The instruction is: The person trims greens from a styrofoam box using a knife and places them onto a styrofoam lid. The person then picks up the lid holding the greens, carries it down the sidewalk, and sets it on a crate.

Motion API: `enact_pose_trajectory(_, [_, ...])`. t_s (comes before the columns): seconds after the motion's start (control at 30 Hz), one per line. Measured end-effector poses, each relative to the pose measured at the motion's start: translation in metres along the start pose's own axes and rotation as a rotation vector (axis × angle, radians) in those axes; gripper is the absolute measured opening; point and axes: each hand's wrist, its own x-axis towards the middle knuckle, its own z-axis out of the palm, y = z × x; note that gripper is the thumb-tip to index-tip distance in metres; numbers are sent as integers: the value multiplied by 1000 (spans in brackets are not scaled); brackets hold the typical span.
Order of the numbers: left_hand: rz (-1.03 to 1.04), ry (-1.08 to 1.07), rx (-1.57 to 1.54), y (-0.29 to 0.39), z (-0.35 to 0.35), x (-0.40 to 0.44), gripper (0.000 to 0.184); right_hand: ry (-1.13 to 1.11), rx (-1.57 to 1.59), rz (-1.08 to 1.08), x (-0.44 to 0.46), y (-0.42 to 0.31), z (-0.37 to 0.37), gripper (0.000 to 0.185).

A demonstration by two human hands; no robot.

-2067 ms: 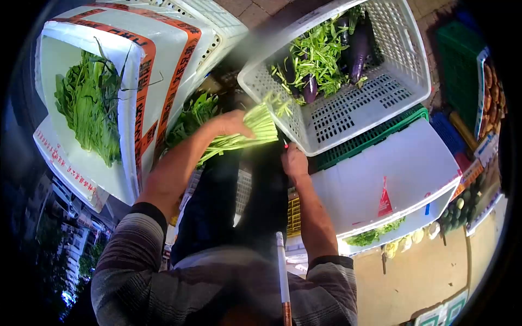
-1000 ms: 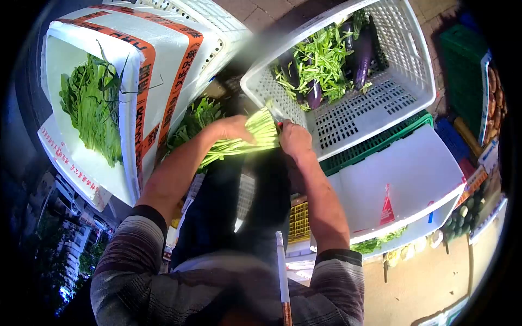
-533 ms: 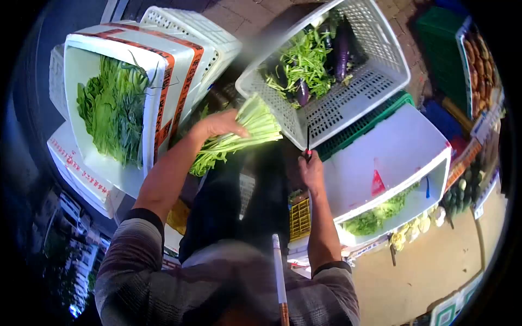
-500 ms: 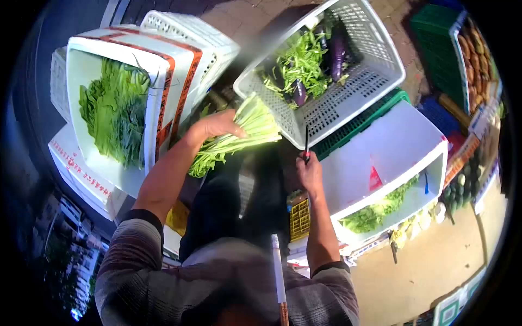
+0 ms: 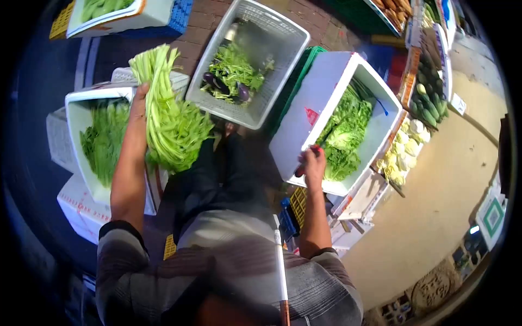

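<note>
My left hand (image 5: 139,103) is closed around a big bunch of leafy greens (image 5: 168,117), its pale cut stalks up and its leaves hanging over my legs. Below and left of it stands a white foam box (image 5: 73,141) of darker greens (image 5: 103,142). My right hand (image 5: 314,167) grips a knife (image 5: 300,170) by its red and black handle; the blade is hard to make out. That hand is at the near rim of another foam box (image 5: 298,117), which holds lettuce (image 5: 345,136).
A grey plastic crate (image 5: 283,41) ahead holds eggplants (image 5: 243,91) and leafy trimmings (image 5: 234,68). To the right lie cucumbers (image 5: 429,111) and pale yellow-white vegetables (image 5: 405,149). A cigarette (image 5: 280,261) juts up in front of my chest. Another foam box (image 5: 117,24) stands at upper left.
My left hand has lifted the greens up and to the left, turning the stalks upward. My right hand has moved from the crate's edge to the lettuce box. The whole view has shifted.
</note>
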Motion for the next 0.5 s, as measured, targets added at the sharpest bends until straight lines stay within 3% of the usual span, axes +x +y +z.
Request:
enact_pose_trajectory(0.13, [277, 318, -81, 6, 42, -26, 54, 110, -234, -7, 16, 5, -42, 23])
enact_pose_trajectory(0.23, [371, 410, -55, 4, 67, -67, 63, 110, -286, -39, 46, 61, -87, 35])
enact_pose_trajectory(0.27, [401, 457, -82, 1, 101, -92, 69, 73, -427, -49, 71, 94, -108, 46])
enact_pose_trajectory(0.33, [442, 403, -161, 0, 104, -119, 73, 73, -927, -176, 108, 147, -136, 48])
enact_pose_trajectory(0.4, [506, 435, -152, -1, 105, -150, 74, -94, -915, -52, 66, 100, -104, 50])
enact_pose_trajectory(0.43, [504, 519, -135, 0, 101, -165, 74, -113, -1106, 19, 72, 101, -98, 49])
enact_pose_trajectory(0.47, [523, 533, -197, -9, 80, -175, 74, -113, -1302, 85, 81, 102, -104, 50])
enact_pose_trajectory(0.5, [533, 572, -198, -9, 83, -191, 74, 44, -1270, -43, 76, 99, -104, 50])
